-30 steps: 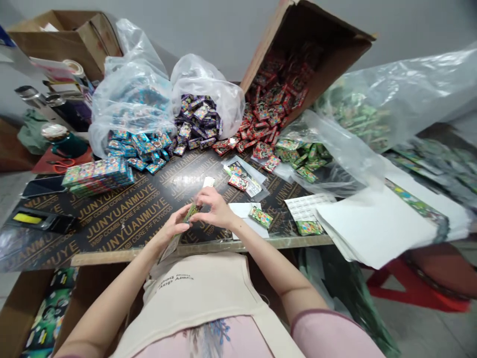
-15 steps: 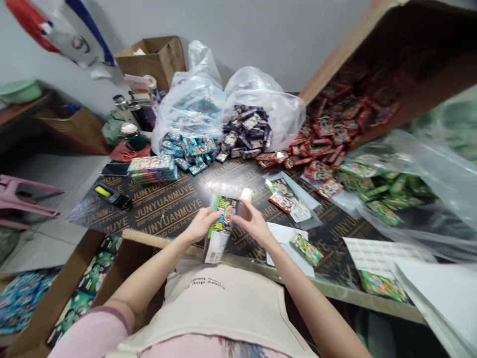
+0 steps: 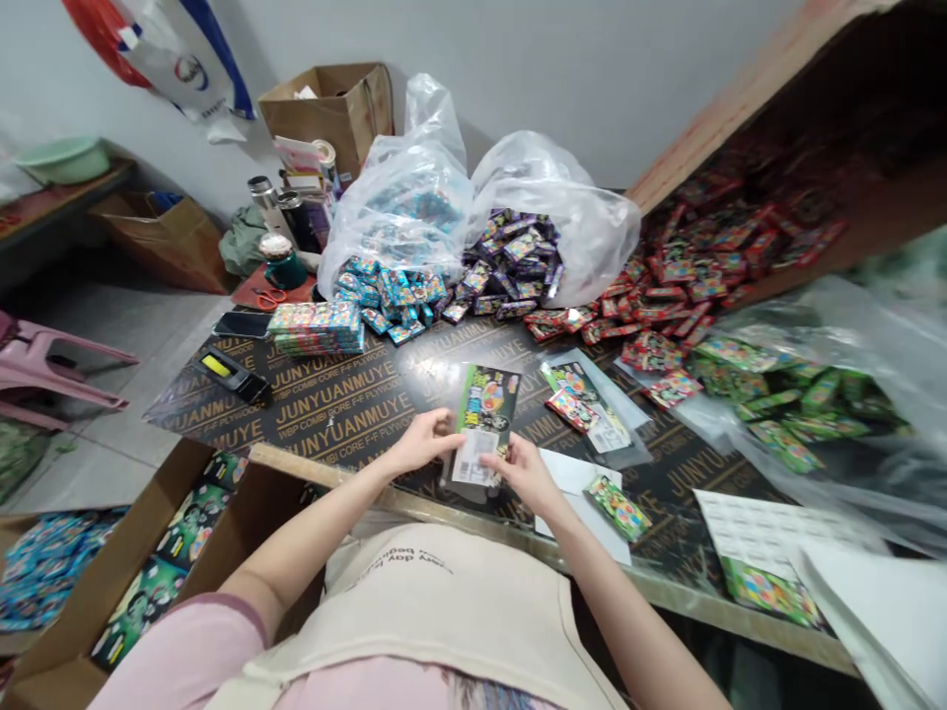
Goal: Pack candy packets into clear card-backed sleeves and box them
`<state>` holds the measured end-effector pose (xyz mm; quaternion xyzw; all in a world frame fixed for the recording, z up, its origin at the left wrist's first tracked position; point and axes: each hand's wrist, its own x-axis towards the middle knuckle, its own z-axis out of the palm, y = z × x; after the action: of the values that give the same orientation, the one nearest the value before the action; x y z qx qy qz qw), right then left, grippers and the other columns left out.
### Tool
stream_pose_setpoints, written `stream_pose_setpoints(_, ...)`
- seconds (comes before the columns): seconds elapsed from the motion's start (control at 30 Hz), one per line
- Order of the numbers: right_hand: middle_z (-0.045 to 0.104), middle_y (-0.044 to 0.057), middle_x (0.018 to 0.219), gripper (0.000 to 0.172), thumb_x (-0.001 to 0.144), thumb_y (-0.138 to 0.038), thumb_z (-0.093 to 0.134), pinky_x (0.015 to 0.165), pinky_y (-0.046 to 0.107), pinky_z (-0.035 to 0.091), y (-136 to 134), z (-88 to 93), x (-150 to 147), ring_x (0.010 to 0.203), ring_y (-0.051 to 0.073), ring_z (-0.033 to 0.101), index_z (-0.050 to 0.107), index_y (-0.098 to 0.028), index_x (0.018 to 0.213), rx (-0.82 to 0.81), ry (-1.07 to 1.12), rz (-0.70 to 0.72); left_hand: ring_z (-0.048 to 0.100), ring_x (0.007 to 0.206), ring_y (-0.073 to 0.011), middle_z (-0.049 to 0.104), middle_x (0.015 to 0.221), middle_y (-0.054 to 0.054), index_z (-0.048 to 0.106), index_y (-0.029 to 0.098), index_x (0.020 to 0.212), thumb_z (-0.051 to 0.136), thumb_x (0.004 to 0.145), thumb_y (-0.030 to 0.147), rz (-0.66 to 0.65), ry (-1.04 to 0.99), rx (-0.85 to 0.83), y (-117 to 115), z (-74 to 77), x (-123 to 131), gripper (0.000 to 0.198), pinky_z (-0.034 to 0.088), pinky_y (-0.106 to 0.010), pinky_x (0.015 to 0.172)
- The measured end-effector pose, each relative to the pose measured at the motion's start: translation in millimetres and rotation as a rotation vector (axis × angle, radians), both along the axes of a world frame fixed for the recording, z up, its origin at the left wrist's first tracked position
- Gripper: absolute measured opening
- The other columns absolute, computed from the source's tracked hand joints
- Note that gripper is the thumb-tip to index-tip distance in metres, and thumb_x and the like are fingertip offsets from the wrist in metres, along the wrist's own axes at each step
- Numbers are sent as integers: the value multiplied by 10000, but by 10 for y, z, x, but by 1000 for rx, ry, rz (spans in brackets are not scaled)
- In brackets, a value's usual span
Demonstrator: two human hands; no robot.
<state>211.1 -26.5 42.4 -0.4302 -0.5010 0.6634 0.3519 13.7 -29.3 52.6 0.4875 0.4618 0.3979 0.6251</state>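
Note:
A black and green printed packet (image 3: 488, 394) with a white label on its lower part stands out over the table's near edge. My left hand (image 3: 429, 441) grips its left side, thumb on the label. On the right side my right hand (image 3: 522, 468) pinches it near the label. To the right lies a similar black packet in clear plastic (image 3: 603, 419), with a small red packet (image 3: 571, 409) on top. A small green packet (image 3: 618, 505) rests on white paper (image 3: 573, 475).
Behind are piles of blue packets (image 3: 400, 301), purple packets (image 3: 510, 261), red packets (image 3: 681, 281) and green packets (image 3: 799, 394). A stacked block (image 3: 317, 328), a black tool (image 3: 233, 377) and scissors (image 3: 270, 298) lie left. An open carton (image 3: 155, 513) stands at lower left.
The packet has turned to face up more squarely, and both hands have shifted right and down to its label end. The whole view has swung slightly left.

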Motion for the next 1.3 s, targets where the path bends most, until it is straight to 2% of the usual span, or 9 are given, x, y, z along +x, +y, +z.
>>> stream_pose_setpoints(0.1,707,53,988,504,606,-384,799,807,376,542,67,12,22,825,200,663,614,-194,1034,71,11,-130,527,548,-114,594,639,13,632,109,908,704,720,454,-98,35,-11,-67,-69,16,399,420,-213,527)
stream_pose_setpoints(0.2,702,50,901,378,670,-439,747,815,358,523,97,64,7,813,191,647,620,-180,915,170,-32,-345,634,788,-187,695,902,-70,642,117,1034,726,722,376,-119,-35,6,-82,-71,108,414,491,-280,732)
stream_pose_setpoints(0.3,692,40,876,368,732,-500,688,794,334,518,31,112,-77,815,189,638,617,-191,918,238,-74,-353,608,1040,-225,667,1142,-98,605,154,1166,680,778,349,65,-188,81,-68,12,265,440,442,-342,944)
stream_pose_setpoints(0.43,704,54,924,549,860,-659,386,764,334,528,-55,194,-222,865,198,660,625,-203,1049,174,10,-506,617,1041,-228,689,1120,-80,659,157,1092,688,771,347,209,-273,85,-93,106,437,374,435,-344,968)
stream_pose_setpoints(0.53,717,59,793,532,838,-636,421,731,347,532,-50,294,-267,778,214,676,691,-179,849,33,145,-623,618,1064,-241,697,1122,-72,676,169,1103,748,709,362,251,-336,20,-143,135,476,445,439,-349,975)
stream_pose_setpoints(0.73,730,58,742,444,813,-573,497,762,340,526,-89,459,-263,739,203,683,712,-198,715,47,158,-669,683,902,-276,743,895,-121,744,105,917,664,729,571,341,-492,-173,-167,313,532,508,515,-392,839)
stream_pose_setpoints(0.93,730,41,738,350,794,-495,564,748,330,523,-90,383,-275,750,204,678,680,-200,647,103,111,-693,687,828,-246,750,809,-80,759,125,787,671,704,411,341,-431,-116,-67,377,597,311,507,-356,815)
stream_pose_setpoints(1.07,741,35,798,229,727,-426,691,749,339,530,-19,428,-131,763,205,682,698,-206,791,160,30,-512,674,794,-215,747,805,-64,747,141,761,691,623,242,294,-307,-110,23,458,435,179,489,-347,837)
stream_pose_setpoints(1.3,754,39,857,180,681,-384,754,795,399,552,40,460,123,803,231,699,759,-241,790,311,-21,-379,659,795,-226,734,836,-70,765,217,748,742,666,250,124,204,355,-40,772,235,91,494,-370,829)
